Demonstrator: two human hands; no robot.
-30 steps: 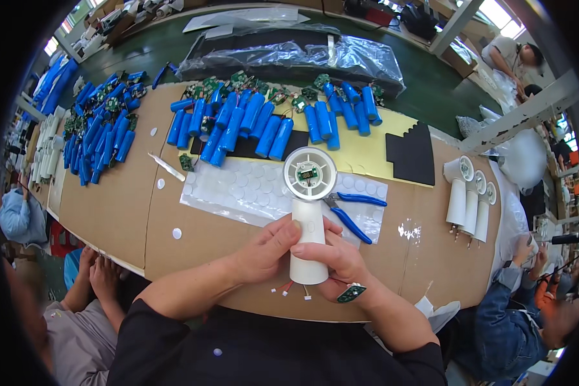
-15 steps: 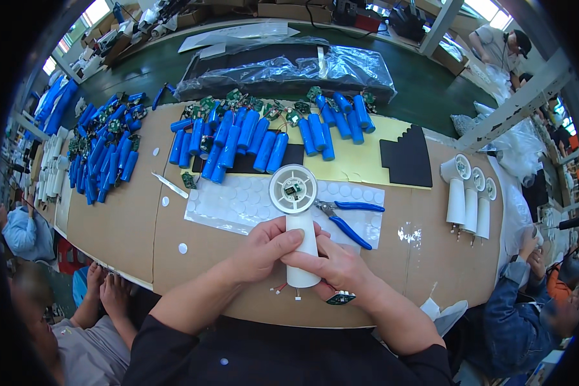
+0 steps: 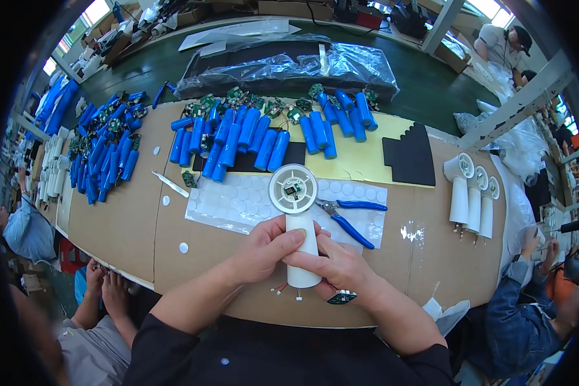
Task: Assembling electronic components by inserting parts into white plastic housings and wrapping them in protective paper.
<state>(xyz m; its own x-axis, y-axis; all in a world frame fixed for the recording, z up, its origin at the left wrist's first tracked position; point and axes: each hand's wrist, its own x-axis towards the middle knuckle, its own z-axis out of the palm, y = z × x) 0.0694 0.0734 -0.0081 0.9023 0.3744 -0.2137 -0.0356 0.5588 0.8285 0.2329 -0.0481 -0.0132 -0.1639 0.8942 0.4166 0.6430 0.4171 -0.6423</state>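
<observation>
Both my hands are closed round a white plastic housing (image 3: 302, 273), a tube with a round, ribbed head (image 3: 293, 188) that has a small green circuit board in its middle. My left hand (image 3: 267, 248) grips the tube from the left, its thumb across the front. From the right my right hand (image 3: 341, 265) wraps it, thumb just below the other. Thin wires with small white connectors (image 3: 298, 297) hang from the tube's lower end. A green circuit board (image 3: 341, 297) dangles under my right hand. Blue-handled cutters (image 3: 350, 219) lie just beyond it on a sheet of round white stickers (image 3: 228, 204).
Blue battery cells (image 3: 241, 132) with circuit boards lie across the far side, and another pile (image 3: 106, 148) at left. Three similar white housings (image 3: 473, 202) stand at right. A white-handled blade (image 3: 170, 184) lies left of the sticker sheet. Co-workers sit on both sides.
My hands and the housing stay almost still. The view has shifted very slightly. At the far right, a co-worker's hands have moved a little.
</observation>
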